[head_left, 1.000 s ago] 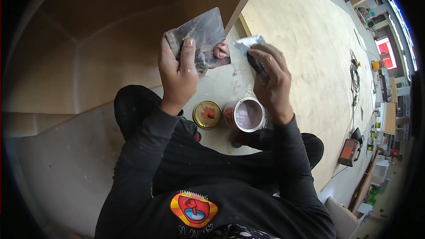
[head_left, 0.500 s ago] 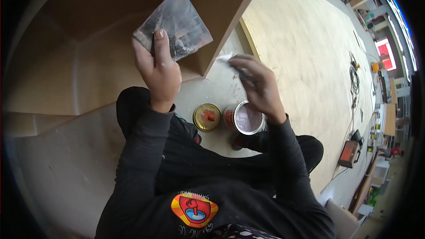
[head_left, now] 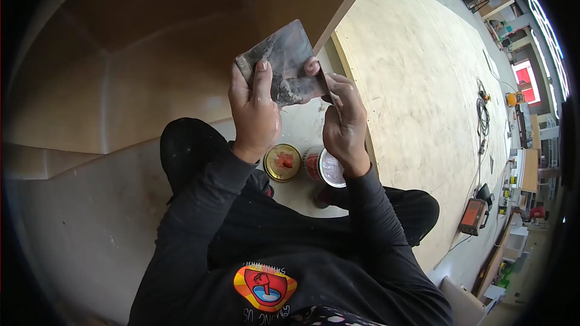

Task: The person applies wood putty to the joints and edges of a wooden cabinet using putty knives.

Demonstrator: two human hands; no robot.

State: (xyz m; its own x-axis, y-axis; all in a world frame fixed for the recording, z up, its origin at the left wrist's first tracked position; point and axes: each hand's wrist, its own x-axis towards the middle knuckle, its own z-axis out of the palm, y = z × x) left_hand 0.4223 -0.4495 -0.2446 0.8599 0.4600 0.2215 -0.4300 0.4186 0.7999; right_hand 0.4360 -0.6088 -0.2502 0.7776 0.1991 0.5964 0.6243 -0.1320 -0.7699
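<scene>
My left hand grips a square grey plate smeared with putty, thumb across its face. The plate is tilted, in front of a wooden cabinet. At the plate's right edge is my right hand, fingers curled around a thin dark scraper that shows only as a narrow edge. One fingertip lies over the plate's face. Below the hands stand an opened can of pale lilac-grey paste, partly covered by my right wrist, and a round gold lid with a red-orange blob on it.
The brown wooden cabinet fills the upper left, its panel edge close to the plate. A large pale plywood sheet lies at the right. Beyond it are a coiled black cable and an orange-and-black machine. My bent legs frame the can and lid.
My left hand has moved the plate right and slightly down. My right hand, blurred and apart from it before, has come up against the plate's right edge with the scraper.
</scene>
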